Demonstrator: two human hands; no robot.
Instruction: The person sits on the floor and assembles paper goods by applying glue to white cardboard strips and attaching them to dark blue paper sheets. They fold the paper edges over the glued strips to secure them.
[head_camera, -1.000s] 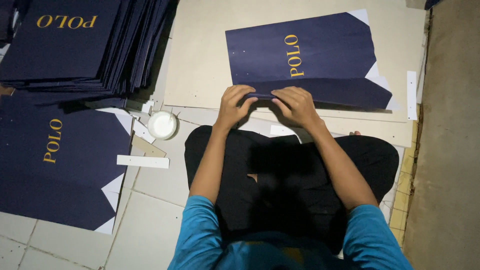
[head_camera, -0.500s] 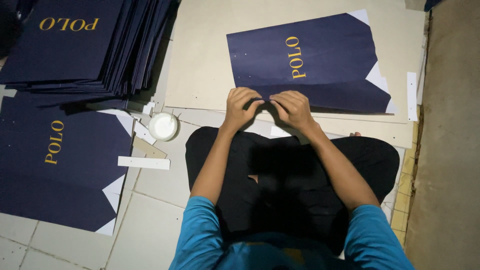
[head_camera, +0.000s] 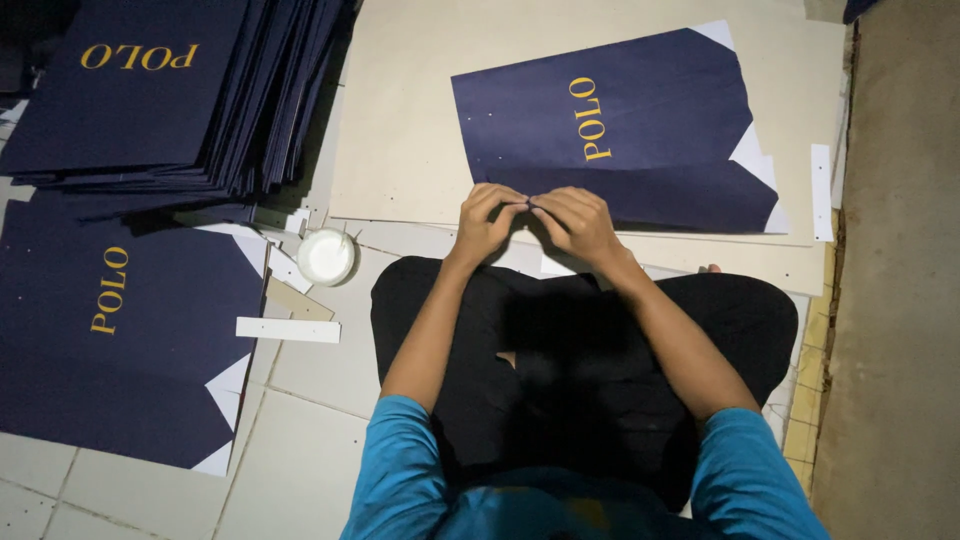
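Navy-blue card, matte and printed with gold lettering, is lying as a flat die-cut sheet (head_camera: 640, 120) on a pale beige board (head_camera: 400, 130) in front of the seated person. Its near edge is folding up into a long, darker flap, and white notched corners are showing on its right side. Both hands are meeting at the middle of that near edge. The left hand (head_camera: 487, 220) is curling its fingers inward, fingertips pinching narrowly at the flap's fold; the right hand (head_camera: 578, 222) is doing likewise, knuckles raised, its fingertips touching those of the left. Whether anything small is sitting between the fingertips cannot be told.

Beside the person's left knee, a small round white tub (head_camera: 326, 256) is resting on the pale tiled floor (head_camera: 320, 440), with a thin white rectangular strip (head_camera: 288, 329) lying just near it. Further left, another flat navy sheet (head_camera: 110, 340) is spreading across the tiles, and above it a thick, fanned stack of navy sheets (head_camera: 180, 90) is leaning in layered edges. A narrow white strip (head_camera: 821, 190) is lying along the board's right edge.
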